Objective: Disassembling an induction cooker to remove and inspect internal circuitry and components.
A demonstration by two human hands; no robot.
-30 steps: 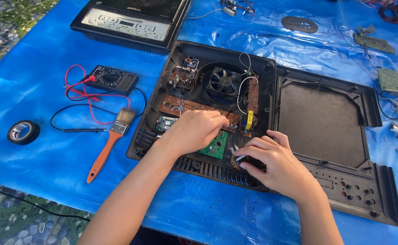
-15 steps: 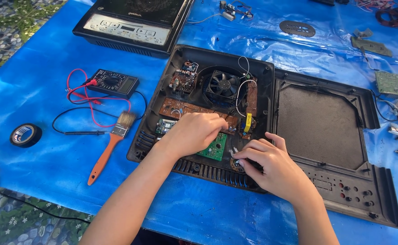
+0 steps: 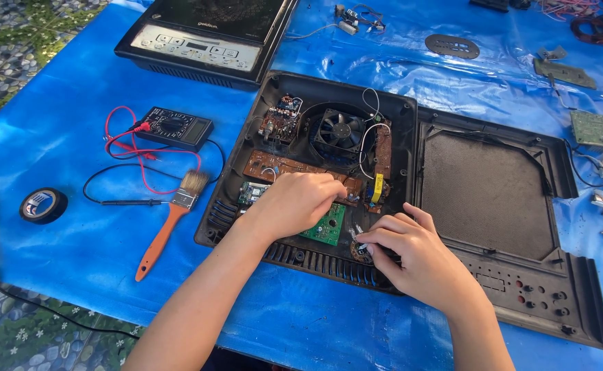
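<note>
Here the left hand (image 3: pixel 294 203) lies curled over the boards inside the opened cooker base (image 3: pixel 246 206), touching the green circuit board (image 3: pixel 327 225), its grip loosely closed on nothing I can make out; the right hand (image 3: pixel 418 257) pinches a small part (image 3: pixel 360 246) at the base's front edge, fingers together on it; a paintbrush (image 3: pixel 171 220) and meter (image 3: pixel 174 127) lie left on the blue counter (image 3: pixel 54 124).

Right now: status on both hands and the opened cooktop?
Left hand resting on green circuit board inside open cooktop base. Right hand pinching a small part at the front edge. Brush and multimeter lie left, apart.
</note>
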